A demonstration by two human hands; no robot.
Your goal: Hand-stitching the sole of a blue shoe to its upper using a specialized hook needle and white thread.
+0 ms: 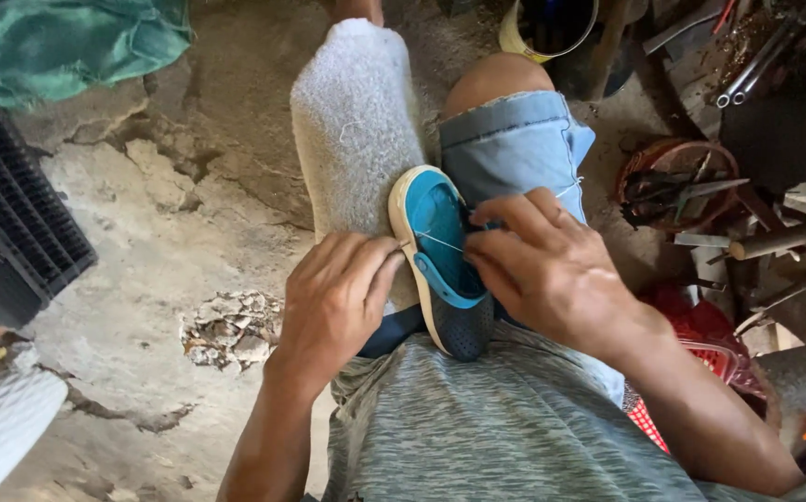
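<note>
A small blue clog (445, 265) with a white rim and a dark perforated toe stands on its side on the person's lap, clamped between the two knees, its toe pointing toward the body. A thin pale thread (438, 243) runs across the inside of the clog, from the white rim to the far edge, and it looks tight. The left hand (333, 297) presses against the rim side and pinches the thread end between closed fingertips; the right hand (547, 270) lies over the other side, fingers curled closed on the clog's edge where the thread comes out. So the clog sits exactly between both grips, touching both. The sewing seems to be in the middle: one stitch is drawn, but how many are finished I cannot tell, because the hands hide the seam. Under the left hand lies a grey towel (356, 130) over the knee. Beyond the right hand stands a red basket (673, 181) with scissors and metal tools, and further off a yellow bucket (538, 33).
</note>
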